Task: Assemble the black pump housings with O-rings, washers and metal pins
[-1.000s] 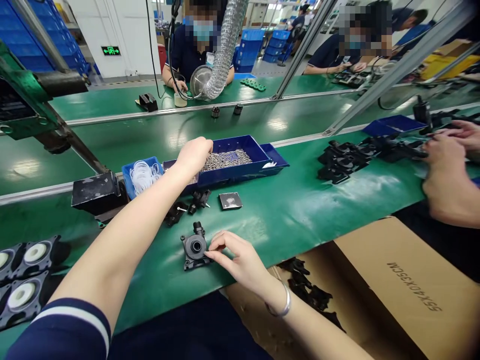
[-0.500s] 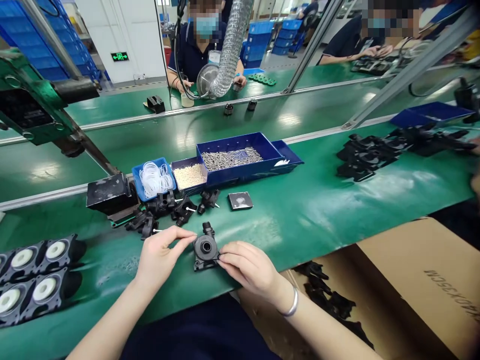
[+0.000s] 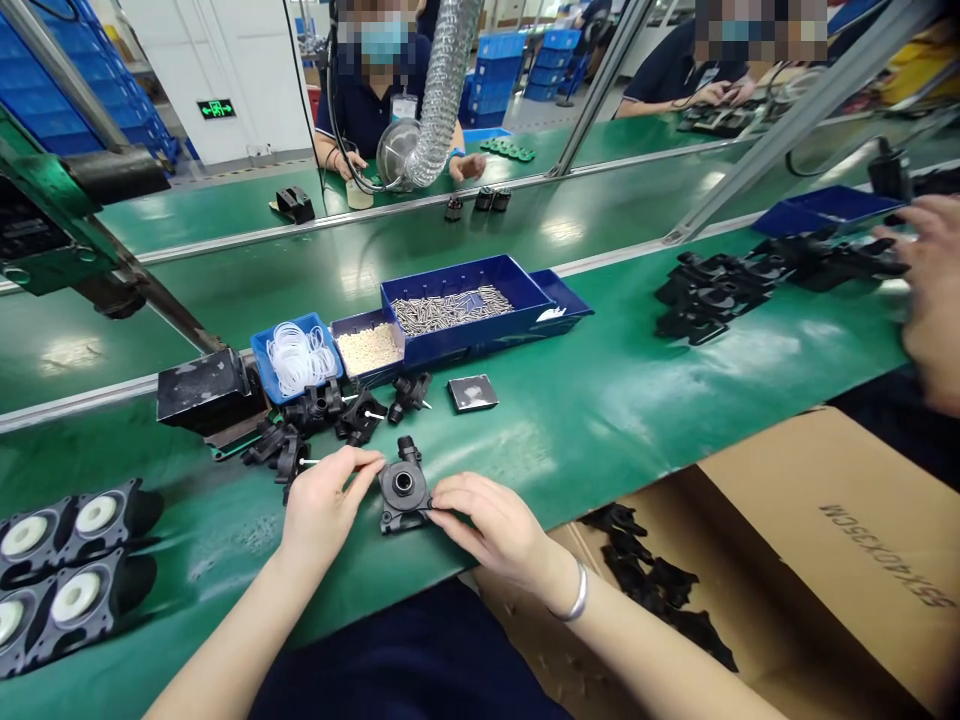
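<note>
A black pump housing (image 3: 403,490) lies on the green bench top near its front edge. My right hand (image 3: 491,525) pinches the housing's right corner with thumb and fingers. My left hand (image 3: 324,502) is at the housing's left side, its thumb and forefinger pressed together over the rim, perhaps on a tiny part I cannot make out. Just behind lie several loose black pump parts (image 3: 330,415).
Blue bins hold white rings (image 3: 295,352), pale pellets (image 3: 367,348) and metal pins (image 3: 450,308). Black frames with white discs (image 3: 56,565) lie at left, a cardboard box (image 3: 825,560) at right front. Another person's hands (image 3: 930,290) work at right beside black parts (image 3: 720,285). People sit beyond the conveyor.
A second ago my left hand reached into the pellet bin; it has come back to the housing's left side. My right hand has stayed on the housing.
</note>
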Demonstrator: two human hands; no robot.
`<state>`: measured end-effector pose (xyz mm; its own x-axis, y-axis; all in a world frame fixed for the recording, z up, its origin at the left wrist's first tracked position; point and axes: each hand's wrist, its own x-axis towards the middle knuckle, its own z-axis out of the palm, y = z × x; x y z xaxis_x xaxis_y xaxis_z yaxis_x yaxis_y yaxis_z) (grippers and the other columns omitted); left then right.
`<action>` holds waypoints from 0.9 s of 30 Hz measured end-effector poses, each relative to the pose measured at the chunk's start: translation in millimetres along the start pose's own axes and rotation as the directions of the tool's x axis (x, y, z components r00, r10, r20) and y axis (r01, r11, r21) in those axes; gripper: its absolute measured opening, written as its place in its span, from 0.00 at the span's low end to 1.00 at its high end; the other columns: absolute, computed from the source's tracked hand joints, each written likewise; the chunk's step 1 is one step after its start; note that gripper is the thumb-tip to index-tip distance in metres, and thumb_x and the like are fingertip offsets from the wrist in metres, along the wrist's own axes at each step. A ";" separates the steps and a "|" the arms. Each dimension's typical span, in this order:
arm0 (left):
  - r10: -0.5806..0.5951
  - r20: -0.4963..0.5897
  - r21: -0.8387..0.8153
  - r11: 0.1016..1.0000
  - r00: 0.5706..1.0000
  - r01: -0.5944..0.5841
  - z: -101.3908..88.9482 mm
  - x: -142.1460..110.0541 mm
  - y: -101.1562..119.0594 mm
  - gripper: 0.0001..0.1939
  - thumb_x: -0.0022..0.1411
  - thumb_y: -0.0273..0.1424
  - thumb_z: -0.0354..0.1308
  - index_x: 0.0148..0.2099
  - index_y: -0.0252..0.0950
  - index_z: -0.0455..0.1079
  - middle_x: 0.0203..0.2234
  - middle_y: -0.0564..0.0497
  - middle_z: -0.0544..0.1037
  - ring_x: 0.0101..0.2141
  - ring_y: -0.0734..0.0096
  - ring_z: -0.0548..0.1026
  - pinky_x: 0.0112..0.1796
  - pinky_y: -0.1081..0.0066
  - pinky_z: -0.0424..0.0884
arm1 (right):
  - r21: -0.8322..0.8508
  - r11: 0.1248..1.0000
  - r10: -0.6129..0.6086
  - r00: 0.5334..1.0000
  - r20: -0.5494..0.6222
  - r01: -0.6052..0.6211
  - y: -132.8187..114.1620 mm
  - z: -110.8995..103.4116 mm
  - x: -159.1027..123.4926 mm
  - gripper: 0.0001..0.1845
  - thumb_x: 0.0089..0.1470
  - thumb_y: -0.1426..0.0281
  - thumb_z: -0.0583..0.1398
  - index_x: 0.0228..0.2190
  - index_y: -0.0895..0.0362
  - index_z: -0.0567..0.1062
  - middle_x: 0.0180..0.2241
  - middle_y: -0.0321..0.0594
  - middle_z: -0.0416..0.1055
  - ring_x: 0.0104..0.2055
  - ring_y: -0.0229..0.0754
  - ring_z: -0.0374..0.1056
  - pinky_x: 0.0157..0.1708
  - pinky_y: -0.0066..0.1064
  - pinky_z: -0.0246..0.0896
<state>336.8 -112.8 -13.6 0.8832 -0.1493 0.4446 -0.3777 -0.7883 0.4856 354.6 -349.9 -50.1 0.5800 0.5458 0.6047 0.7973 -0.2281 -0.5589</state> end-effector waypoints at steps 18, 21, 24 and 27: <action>-0.031 0.345 0.345 0.934 0.938 -0.096 5.3 219.0 21.0 0.12 0.67 0.30 0.55 0.47 0.37 0.78 0.45 0.43 0.82 0.49 0.56 0.78 0.52 0.61 0.69 | -0.629 0.713 0.508 0.847 0.157 -0.311 100.0 -105.0 217.3 0.12 0.62 0.70 0.58 0.39 0.63 0.80 0.44 0.54 0.77 0.50 0.51 0.72 0.51 0.38 0.63; -0.132 0.488 0.373 0.925 0.863 -0.069 36.4 257.2 11.5 0.04 0.52 0.27 0.68 0.34 0.35 0.80 0.34 0.42 0.83 0.41 0.53 0.81 0.45 0.64 0.72 | -0.673 0.659 0.648 0.708 0.282 -0.335 126.0 -93.8 245.6 0.04 0.50 0.75 0.67 0.30 0.65 0.81 0.33 0.53 0.80 0.39 0.51 0.75 0.41 0.34 0.65; -0.138 0.494 0.340 0.939 0.858 -0.044 53.2 262.7 -2.0 0.03 0.49 0.26 0.70 0.28 0.35 0.79 0.27 0.45 0.82 0.37 0.56 0.81 0.41 0.67 0.72 | -0.640 0.681 0.627 0.735 0.258 -0.356 143.9 -80.6 237.4 0.02 0.50 0.77 0.66 0.27 0.64 0.81 0.30 0.51 0.80 0.36 0.47 0.75 0.37 0.30 0.64; -0.114 0.451 0.273 0.962 0.885 -0.015 58.0 256.2 -10.7 0.04 0.52 0.27 0.68 0.27 0.36 0.77 0.26 0.47 0.80 0.36 0.57 0.80 0.41 0.66 0.71 | -0.564 0.722 0.588 0.784 0.198 -0.399 158.1 -78.0 220.8 0.05 0.53 0.73 0.66 0.26 0.62 0.80 0.29 0.47 0.79 0.34 0.45 0.74 0.36 0.29 0.63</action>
<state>583.2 -177.3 51.5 0.9503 -0.3112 -0.0017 -0.3006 -0.9191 0.2546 621.8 -328.3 39.3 0.8907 0.4534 0.0333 0.4386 -0.8378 -0.3251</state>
